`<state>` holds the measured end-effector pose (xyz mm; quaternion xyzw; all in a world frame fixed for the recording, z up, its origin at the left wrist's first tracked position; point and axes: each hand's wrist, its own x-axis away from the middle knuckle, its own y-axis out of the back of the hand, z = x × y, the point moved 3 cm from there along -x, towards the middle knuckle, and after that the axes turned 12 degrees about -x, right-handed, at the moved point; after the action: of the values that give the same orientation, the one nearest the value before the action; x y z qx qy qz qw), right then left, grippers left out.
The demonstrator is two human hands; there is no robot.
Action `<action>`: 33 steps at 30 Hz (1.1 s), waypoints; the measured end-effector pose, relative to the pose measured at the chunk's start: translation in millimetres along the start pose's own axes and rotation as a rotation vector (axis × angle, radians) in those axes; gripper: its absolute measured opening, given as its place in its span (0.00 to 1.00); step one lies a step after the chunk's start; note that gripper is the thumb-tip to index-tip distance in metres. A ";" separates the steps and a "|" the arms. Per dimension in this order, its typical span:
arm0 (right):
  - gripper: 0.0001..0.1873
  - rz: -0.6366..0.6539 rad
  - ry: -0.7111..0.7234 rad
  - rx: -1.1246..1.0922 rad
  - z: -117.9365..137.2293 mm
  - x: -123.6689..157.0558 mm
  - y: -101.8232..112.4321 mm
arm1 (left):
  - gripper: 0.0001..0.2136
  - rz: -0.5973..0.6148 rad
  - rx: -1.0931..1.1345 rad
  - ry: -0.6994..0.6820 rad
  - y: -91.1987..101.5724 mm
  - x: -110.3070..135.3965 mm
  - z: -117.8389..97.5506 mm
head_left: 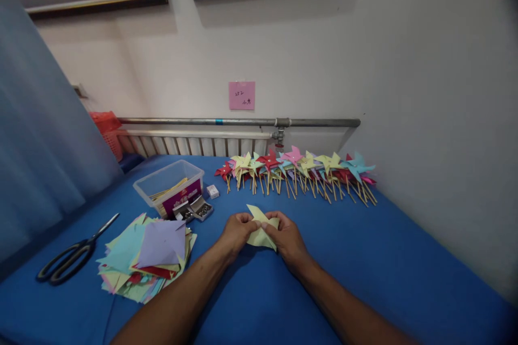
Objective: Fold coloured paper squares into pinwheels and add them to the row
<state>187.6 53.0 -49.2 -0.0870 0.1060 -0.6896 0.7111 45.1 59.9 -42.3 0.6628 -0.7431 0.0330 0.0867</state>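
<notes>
Between my two hands is a pale yellow paper pinwheel (259, 238), partly folded, held just above the blue tabletop. My left hand (237, 234) pinches its left side, thumb pressed on the paper near the middle. On the other side my right hand (288, 240) grips the paper with thumb and fingers, its thumb close to the left one. One pointed corner sticks up above the thumbs. The fingers behind the paper are partly hidden. To the left lies a pile of coloured cut paper sheets (162, 242), a purple one on top.
Finished pinwheels on sticks (293, 164) lie in a row along the back. A clear plastic box (141, 190) holds thin sticks. Before it are small open boxes of metal pins (200, 207) and a small white box (212, 191). Black-handled scissors (76, 256) lie far left.
</notes>
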 end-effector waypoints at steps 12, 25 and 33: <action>0.15 -0.024 0.028 0.001 0.7 -0.5 3.3 | 0.13 -0.039 -0.136 -0.081 2.0 -1.6 1.4; 0.14 -0.024 -0.002 0.037 2.4 1.4 0.2 | 0.18 -0.053 -0.178 -0.095 0.2 -2.5 2.7; 0.15 -0.026 -0.008 0.031 0.8 0.7 0.3 | 0.19 -0.033 -0.130 -0.080 -1.9 -1.4 2.1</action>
<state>188.2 52.3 -48.5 -0.0802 0.0915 -0.7000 0.7037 46.9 60.7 -44.7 0.6688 -0.7354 -0.0433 0.1002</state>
